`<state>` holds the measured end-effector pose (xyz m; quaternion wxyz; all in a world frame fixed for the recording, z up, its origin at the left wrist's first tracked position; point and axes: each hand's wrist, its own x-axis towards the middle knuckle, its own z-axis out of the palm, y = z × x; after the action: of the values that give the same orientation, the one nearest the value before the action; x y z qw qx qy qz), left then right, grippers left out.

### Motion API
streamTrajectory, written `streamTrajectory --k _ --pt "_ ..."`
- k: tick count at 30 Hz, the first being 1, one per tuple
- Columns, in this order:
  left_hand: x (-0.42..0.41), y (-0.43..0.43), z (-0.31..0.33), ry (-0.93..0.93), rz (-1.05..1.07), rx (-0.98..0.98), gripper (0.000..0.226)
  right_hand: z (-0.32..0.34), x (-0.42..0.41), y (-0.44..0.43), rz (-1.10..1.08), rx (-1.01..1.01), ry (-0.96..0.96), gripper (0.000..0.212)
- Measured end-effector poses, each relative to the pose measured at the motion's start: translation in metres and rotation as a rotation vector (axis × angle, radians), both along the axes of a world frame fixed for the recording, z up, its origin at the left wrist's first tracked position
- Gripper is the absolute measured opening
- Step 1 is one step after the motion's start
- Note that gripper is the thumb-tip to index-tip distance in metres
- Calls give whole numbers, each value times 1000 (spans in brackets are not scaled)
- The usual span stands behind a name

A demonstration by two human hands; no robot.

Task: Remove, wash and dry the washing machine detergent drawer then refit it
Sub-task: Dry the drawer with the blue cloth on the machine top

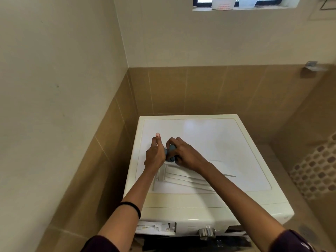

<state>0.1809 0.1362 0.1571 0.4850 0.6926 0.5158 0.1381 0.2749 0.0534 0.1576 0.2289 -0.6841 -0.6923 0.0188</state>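
The white detergent drawer (183,176) lies on top of the white washing machine (227,142), partly under my forearms. My right hand (183,155) grips a bunched blue cloth (170,154) at the drawer's far left end. My left hand (155,155) is beside the cloth with fingers straight, its palm against the drawer's end or the cloth; I cannot tell which. The empty drawer slot (156,228) gapes at the machine's front left.
A chrome dial (206,232) sits on the front panel. Tiled walls close in on the left and behind. A window ledge (236,8) with containers is high up. A metal fitting (311,67) sticks out of the right wall.
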Motion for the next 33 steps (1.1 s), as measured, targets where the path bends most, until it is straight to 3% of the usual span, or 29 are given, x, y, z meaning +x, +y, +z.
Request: streamTrajectory --k 9,15,20,23,29,33 --pt "-1 3 -2 49 -62 110 51 -2 17 7 -96 1 43 31" --pt "-1 6 -8 74 -78 208 47 -7 -2 -5 26 -4 89 38" --pt "0 6 -8 124 -82 232 46 -16 15 6 -134 4 157 30" --pt "0 7 -8 55 -91 212 45 -20 13 11 -247 34 182 32" --pt "-3 6 -6 -160 -121 23 47 -25 3 -1 -58 -8 270 41" --pt "-5 4 -3 -173 -126 0 45 -30 17 17 -218 37 345 34"
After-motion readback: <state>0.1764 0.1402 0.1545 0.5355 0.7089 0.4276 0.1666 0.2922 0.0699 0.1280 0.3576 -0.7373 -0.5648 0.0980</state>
